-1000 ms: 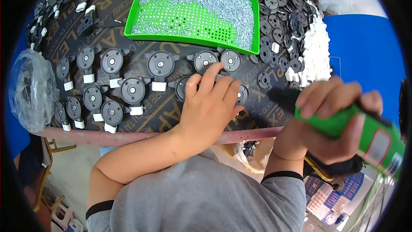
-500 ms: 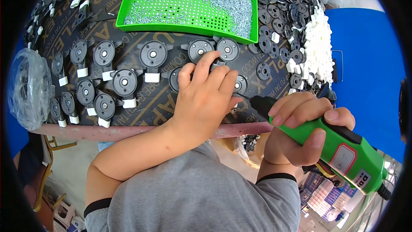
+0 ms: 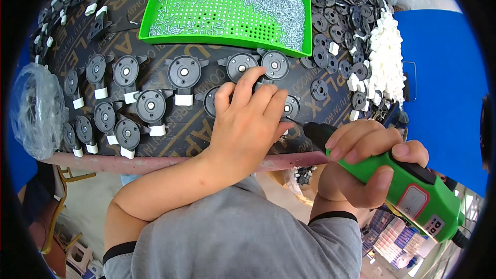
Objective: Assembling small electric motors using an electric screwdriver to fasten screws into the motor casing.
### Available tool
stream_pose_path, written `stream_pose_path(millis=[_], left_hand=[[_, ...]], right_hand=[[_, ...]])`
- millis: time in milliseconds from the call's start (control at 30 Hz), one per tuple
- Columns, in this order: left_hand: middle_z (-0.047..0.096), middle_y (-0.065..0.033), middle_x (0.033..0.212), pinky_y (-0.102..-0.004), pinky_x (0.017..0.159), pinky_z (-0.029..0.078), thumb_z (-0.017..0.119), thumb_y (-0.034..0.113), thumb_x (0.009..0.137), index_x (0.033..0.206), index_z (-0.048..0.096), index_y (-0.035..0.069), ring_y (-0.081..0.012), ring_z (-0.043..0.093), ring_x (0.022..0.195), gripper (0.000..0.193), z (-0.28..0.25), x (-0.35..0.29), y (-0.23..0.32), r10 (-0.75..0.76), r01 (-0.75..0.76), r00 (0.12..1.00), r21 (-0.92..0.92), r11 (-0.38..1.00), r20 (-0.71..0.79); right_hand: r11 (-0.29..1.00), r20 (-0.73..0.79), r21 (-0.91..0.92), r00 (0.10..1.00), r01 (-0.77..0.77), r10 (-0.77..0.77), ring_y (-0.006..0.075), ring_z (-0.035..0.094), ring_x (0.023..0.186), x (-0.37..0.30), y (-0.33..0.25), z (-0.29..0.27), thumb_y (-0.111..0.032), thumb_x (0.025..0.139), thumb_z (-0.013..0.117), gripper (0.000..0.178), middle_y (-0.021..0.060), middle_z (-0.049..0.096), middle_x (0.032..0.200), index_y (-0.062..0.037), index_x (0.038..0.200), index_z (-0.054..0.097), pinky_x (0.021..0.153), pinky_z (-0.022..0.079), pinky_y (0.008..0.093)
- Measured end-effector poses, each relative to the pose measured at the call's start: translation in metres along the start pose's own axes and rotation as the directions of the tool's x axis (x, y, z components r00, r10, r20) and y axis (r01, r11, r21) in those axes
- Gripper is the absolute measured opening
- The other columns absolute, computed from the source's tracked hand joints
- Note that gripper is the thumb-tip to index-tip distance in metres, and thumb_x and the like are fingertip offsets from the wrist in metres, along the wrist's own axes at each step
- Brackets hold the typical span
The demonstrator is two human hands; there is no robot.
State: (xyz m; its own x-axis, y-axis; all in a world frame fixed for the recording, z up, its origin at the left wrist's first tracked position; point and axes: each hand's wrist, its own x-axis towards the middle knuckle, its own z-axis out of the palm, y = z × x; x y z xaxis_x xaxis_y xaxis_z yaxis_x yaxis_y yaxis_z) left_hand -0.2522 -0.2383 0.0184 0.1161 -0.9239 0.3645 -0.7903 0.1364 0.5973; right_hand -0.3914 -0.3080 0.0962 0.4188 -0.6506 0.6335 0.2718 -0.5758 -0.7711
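A round black part (image 3: 290, 107) near the bench's (image 3: 170, 163) front edge is pinned flat under the left hand (image 3: 248, 124), whose fingers are spread loosely over it and over its neighbour, fingertips pressed down. The part is judged light, stiff moulded plastic, liable to slide or spin on the smooth board unless held; it is best steadied by its rim and ears, with the centre hole left free. A green screwdriver (image 3: 398, 181) is gripped in the right hand (image 3: 361, 168), all fingers curled tightly round its body and the thumb underneath. Its thin bit (image 3: 295, 122) is laid at a slant against the part's edge, just beside the left fingertips. The tool looks rigid and fairly heavy, with a cord at its rear, so a full-hand hold near the nose seems right.

More finished-looking parts (image 3: 150, 106), each with a white clip, are lined up toward the bench's left edge. A green tray (image 3: 227, 39) of small silver screws is set toward the back edge, and loose black discs and white clips (image 3: 385, 57) are heaped at the right edge. A clear bag (image 3: 36, 108) hangs off the left edge.

Compared with half a second ago, the screwdriver has been brought forward and lowered, its bit now reaching the part; the left hand is hardly shifted.
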Motion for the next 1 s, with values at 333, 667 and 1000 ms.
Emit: stream_pose_path(millis=[333, 667, 1000], left_hand=[[0.058, -0.0020, 0.110, -0.0479, 0.093, 0.031, 0.080, 0.019, 0.066, 0.087, 0.070, 0.016, -0.0290, 0.047, 0.124, 0.024, 0.004, 0.000, 0.002, 0.015, -0.019, 0.998, -0.064, 0.998, -0.064], [0.059, -0.0015, 0.109, -0.0492, 0.094, 0.031, 0.081, 0.015, 0.066, 0.080, 0.070, 0.015, -0.0309, 0.048, 0.122, 0.017, -0.003, 0.004, 0.003, -0.040, 0.038, 0.999, -0.116, 0.993, -0.010], [0.062, 0.0014, 0.110, -0.0486, 0.095, 0.031, 0.082, 0.016, 0.067, 0.079, 0.070, 0.017, -0.0297, 0.049, 0.122, 0.017, -0.002, 0.004, 0.004, -0.050, 0.050, 0.999, -0.101, 0.994, -0.004]], right_hand=[[0.999, 0.113, 0.031, 0.993, 0.018, -0.021, 0.0222, 0.053, 0.052, 0.001, 0.006, -0.011, -0.021, 0.097, 0.052, 0.031, 0.0105, 0.052, 0.068, -0.0075, 0.123, 0.042, 0.045, 0.049, 0.0361], [0.993, 0.200, 0.104, 0.977, 0.059, -0.079, 0.0209, 0.055, 0.052, 0.002, 0.004, -0.015, -0.024, 0.096, 0.053, 0.033, 0.0100, 0.052, 0.071, -0.0057, 0.121, 0.040, 0.045, 0.050, 0.0347], [0.992, 0.108, 0.077, 0.989, 0.096, -0.104, 0.0201, 0.056, 0.054, 0.000, -0.003, -0.015, -0.024, 0.096, 0.052, 0.036, 0.0104, 0.053, 0.072, -0.0038, 0.123, 0.041, 0.046, 0.051, 0.0333]])
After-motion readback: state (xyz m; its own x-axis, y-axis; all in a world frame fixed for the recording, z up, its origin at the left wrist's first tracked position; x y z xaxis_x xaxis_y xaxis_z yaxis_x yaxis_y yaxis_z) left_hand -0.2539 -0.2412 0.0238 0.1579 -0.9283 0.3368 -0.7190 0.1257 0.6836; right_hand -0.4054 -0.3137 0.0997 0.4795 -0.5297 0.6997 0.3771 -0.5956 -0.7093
